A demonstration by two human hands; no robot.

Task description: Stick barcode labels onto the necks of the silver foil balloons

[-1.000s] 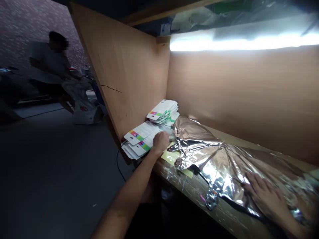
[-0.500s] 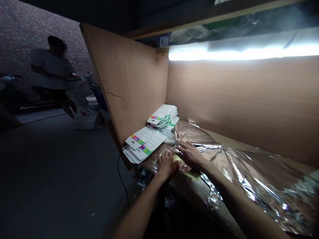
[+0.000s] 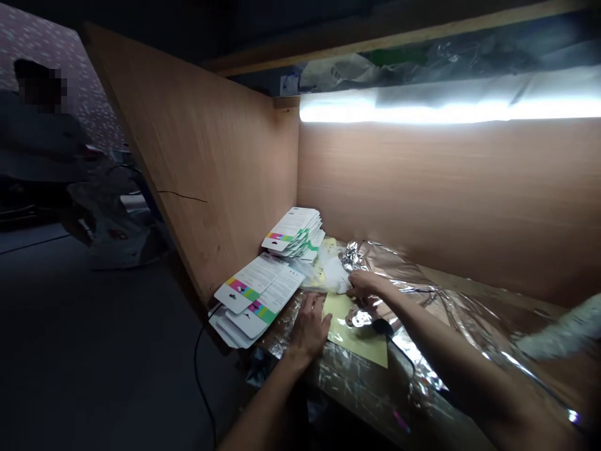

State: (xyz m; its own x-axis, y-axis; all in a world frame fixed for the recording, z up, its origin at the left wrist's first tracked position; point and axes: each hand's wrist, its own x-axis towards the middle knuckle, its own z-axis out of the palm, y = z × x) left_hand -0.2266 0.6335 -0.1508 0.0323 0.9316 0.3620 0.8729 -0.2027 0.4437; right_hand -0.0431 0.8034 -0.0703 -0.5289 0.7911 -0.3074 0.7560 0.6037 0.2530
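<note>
Yellow card point(image 3: 353, 332) now bared, foil sheet point(image 3: 469, 319) lying back. Right hand point(image 3: 369, 285) fingers pinch white crumpled wrap point(image 3: 334, 274) near printed card stacks point(image 3: 256, 297); left hand point(image 3: 310, 329) fingers spread on foil beside card.

The person's left hand point(image 3: 307, 329) and right hand point(image 3: 364, 285) are bare, with slim, long fingers. Both arms look just as uncovered: the left forearm point(image 3: 263, 401) and the thicker-looking, nearer right forearm point(image 3: 451, 357) show plain skin all the way down into the shadow.
</note>
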